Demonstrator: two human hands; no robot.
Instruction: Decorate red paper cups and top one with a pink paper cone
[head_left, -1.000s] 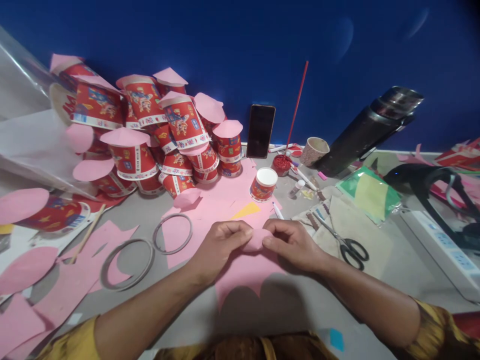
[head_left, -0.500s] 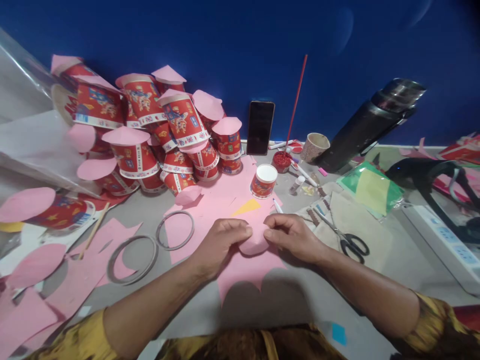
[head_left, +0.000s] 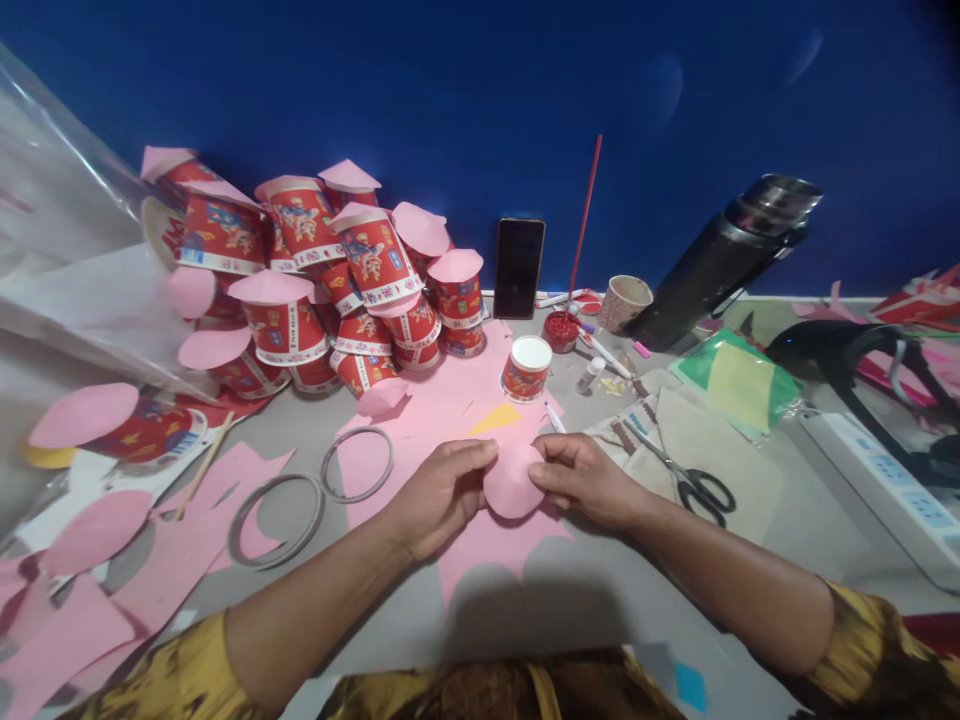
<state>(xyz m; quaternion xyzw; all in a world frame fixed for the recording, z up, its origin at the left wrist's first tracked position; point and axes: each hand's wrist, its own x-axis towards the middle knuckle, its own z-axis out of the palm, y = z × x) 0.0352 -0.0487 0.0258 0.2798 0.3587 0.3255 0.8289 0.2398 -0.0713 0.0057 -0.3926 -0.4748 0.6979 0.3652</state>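
Note:
Between my hands is a small pink paper cone (head_left: 513,484), round at the rim, with its point towards me. My right hand (head_left: 589,480) pinches its right edge between thumb and fingers. On the other side, my left hand (head_left: 448,492) has its thumb at the upper left edge and its fingers partly hidden behind the paper. Just beyond them stands a red paper cup (head_left: 525,372) with a white top. Under the hands lies a cut pink sheet (head_left: 429,420), with a yellow paper scrap (head_left: 495,418) on it.
Red cups with pink cone tops (head_left: 300,225) are piled at back left. Two grey rings (head_left: 276,562) lie left of my hands. Scissors (head_left: 701,490), a phone (head_left: 519,268), a red pot with a stick (head_left: 561,332) and a black flask (head_left: 720,262) stand or lie around.
The pink cone has turned, so its round face now shows more fully. My left thumb has shifted up to its upper edge. The whole view has moved slightly.

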